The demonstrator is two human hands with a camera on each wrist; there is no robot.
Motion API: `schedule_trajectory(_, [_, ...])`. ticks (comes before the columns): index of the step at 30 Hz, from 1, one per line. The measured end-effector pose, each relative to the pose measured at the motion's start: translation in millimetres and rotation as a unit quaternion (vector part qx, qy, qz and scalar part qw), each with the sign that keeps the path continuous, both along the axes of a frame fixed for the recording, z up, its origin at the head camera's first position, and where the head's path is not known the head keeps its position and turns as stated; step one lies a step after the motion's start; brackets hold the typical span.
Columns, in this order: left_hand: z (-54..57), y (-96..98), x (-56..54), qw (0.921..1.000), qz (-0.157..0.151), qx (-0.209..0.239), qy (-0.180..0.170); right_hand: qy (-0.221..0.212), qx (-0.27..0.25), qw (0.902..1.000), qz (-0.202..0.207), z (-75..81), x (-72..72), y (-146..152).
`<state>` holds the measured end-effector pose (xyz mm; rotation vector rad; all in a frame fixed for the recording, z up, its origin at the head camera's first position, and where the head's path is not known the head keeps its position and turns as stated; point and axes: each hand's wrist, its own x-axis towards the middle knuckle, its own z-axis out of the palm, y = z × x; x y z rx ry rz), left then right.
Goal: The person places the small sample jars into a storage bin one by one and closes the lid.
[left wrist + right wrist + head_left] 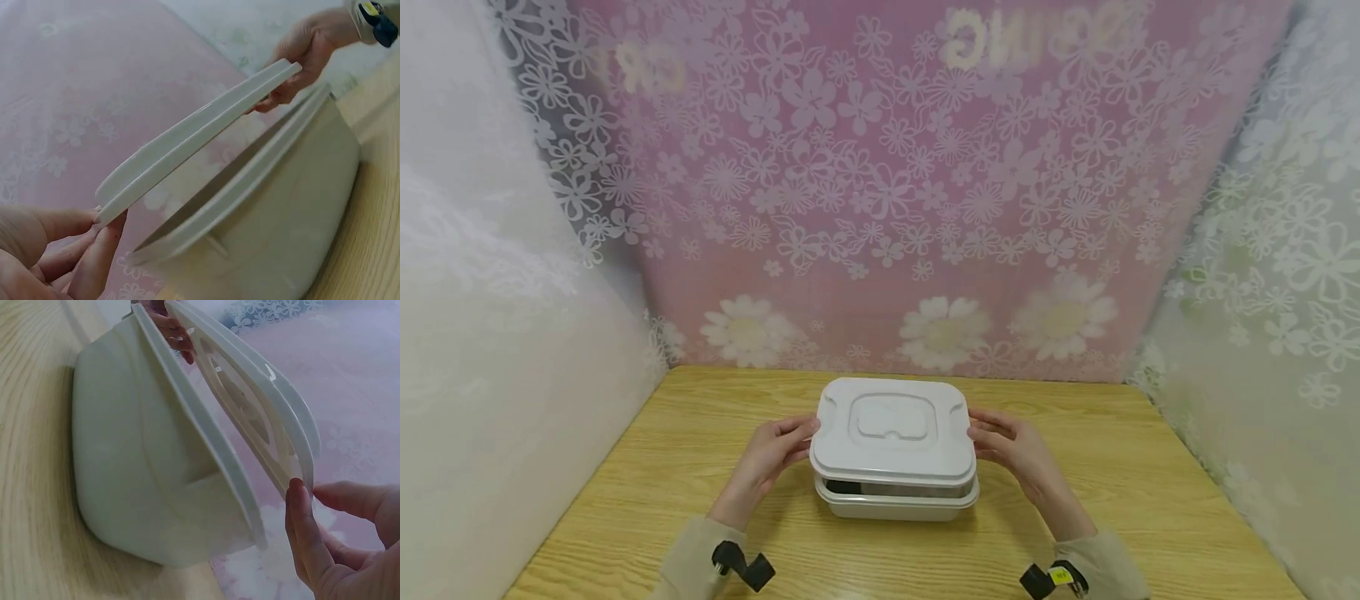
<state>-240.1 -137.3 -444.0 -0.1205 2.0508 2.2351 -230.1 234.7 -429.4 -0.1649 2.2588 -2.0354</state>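
Note:
Both hands hold a white plastic lid [892, 454] by its two short ends, just above a white storage box [895, 510]. My left hand [772, 448] pinches the left end between thumb and fingers; my right hand [1017, 450] does the same at the right end. In the left wrist view a gap shows between the lid [200, 140] and the rim of the box [269, 219]. The right wrist view shows the lid's underside [240, 403] beside the open box [144, 437]. Something dark [844, 487] shows inside the box at the front left; most of the inside is hidden.
The box stands on a wood-grain table [715, 417]. Behind it hangs a pink flowered curtain [880, 208], with pale sheets [497, 292] at the left and right sides. A black camera strap [741, 565] sits on each sleeved wrist.

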Motion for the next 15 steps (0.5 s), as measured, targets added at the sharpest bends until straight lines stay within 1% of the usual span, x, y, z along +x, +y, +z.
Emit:
schedule_trajectory(6, [-6.7,0.3,2.5,0.9982,-0.008,-0.056,0.017,0.0,0.021,0.9997,-0.01,-8.2,2.0,-1.1])
schedule_trajectory(8, [-8.2,1.1,2.8,0.9977,-0.006,-0.064,0.021,0.004,0.033,0.9994,-0.012,-8.3,3.5,-1.3])
schedule_trajectory(15, [-7.0,3.8,4.0,0.9959,-0.003,-0.083,0.036,0.013,0.071,0.9972,-0.017,-5.7,9.2,-1.5])
